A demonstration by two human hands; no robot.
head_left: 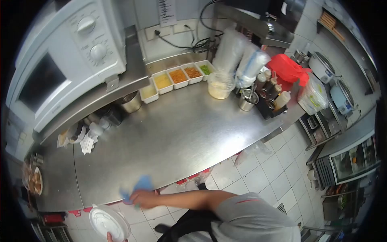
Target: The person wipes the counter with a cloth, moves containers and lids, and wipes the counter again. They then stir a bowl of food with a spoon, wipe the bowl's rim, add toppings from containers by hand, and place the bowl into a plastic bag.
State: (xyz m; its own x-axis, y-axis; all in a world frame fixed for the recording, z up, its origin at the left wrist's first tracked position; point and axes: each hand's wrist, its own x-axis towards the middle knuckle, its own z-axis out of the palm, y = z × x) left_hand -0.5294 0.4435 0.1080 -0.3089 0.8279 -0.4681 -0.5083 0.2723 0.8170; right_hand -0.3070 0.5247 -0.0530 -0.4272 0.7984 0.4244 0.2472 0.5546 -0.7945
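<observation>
My right hand (144, 199) is closed on a blue cloth (142, 184) at the front edge of the steel counter (161, 137). The cloth lies partly on the metal and partly over the edge. At the bottom left, my left hand (111, 238) grips the rim of a round white plastic container (105, 221), held off the counter above the floor. Only a few fingers of that hand show; the rest falls outside the view.
Along the counter's back stand white trays of chopped food (177, 77), a clear tub (220, 85), a steel pot (247, 99) and sauce bottles (275, 92). A microwave (68, 60) sits on a shelf at left. A plate of food (37, 181) lies far left.
</observation>
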